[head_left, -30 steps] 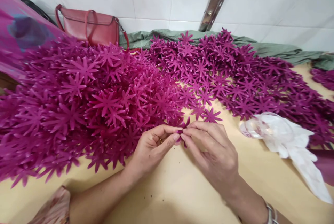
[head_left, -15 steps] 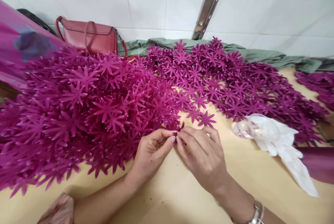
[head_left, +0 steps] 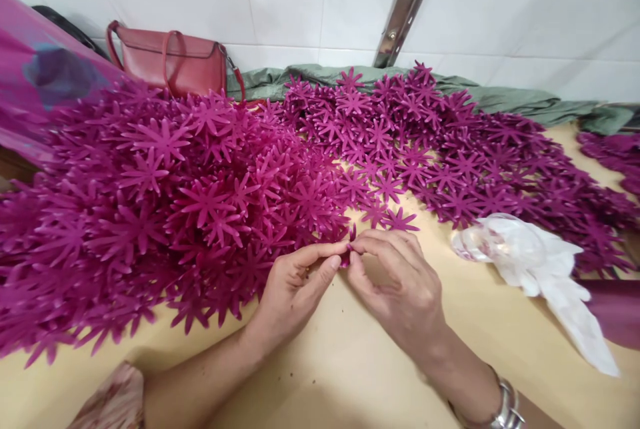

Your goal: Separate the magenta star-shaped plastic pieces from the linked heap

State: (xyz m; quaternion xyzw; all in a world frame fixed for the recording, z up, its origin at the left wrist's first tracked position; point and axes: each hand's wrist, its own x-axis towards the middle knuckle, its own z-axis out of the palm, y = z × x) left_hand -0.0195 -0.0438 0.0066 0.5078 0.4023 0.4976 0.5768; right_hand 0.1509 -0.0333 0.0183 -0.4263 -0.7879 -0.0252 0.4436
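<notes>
left hand [head_left: 293, 282] and right hand [head_left: 400, 285] fingertip-pinching one small purple flower piece [head_left: 350, 247], likely light, floppy, best gripped near center.

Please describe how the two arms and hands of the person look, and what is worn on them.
Both forearms are bare. The left arm shows a pale floral-patterned sleeve near the elbow. The right hand has a silver metal bracelet at its wrist. The left hand wears no gloves.

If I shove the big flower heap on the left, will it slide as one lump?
Probably not. The flower heap is loose, thin star-shaped pieces lying every way, so it would likely spill and scatter. The pieces look light and flat; some overlap and may snag together.
</notes>
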